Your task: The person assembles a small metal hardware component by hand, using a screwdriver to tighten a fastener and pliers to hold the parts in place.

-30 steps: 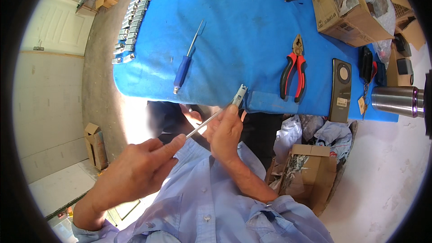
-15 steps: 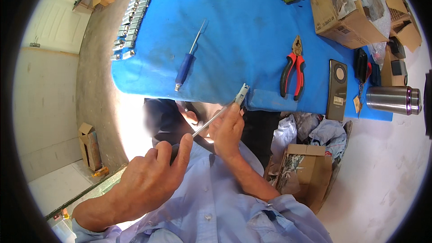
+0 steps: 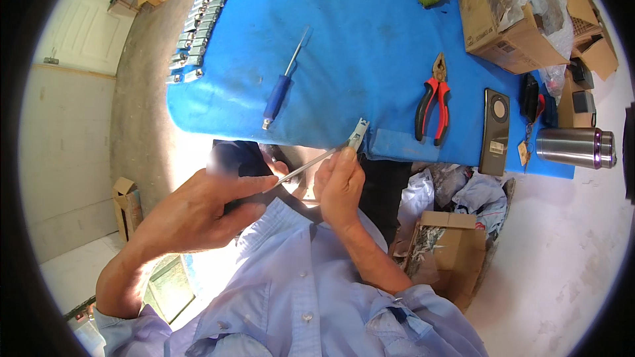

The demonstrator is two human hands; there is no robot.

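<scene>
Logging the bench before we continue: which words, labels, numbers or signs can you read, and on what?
Cardboard box: dark printed marks, too small and blurred to quote.
Dark phone: pale label with tiny print, unreadable.
Tan tag: any marking too small to tell.
No other lettering can be made out.

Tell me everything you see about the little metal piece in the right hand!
The little metal piece is narrow, silvery and shiny, with tiny notches at its far end. It slants away and slightly rightward, by the near edge of the blue table. Fingers of the right hand grip its near end. A thin rod points at it; contact is unclear.
</scene>
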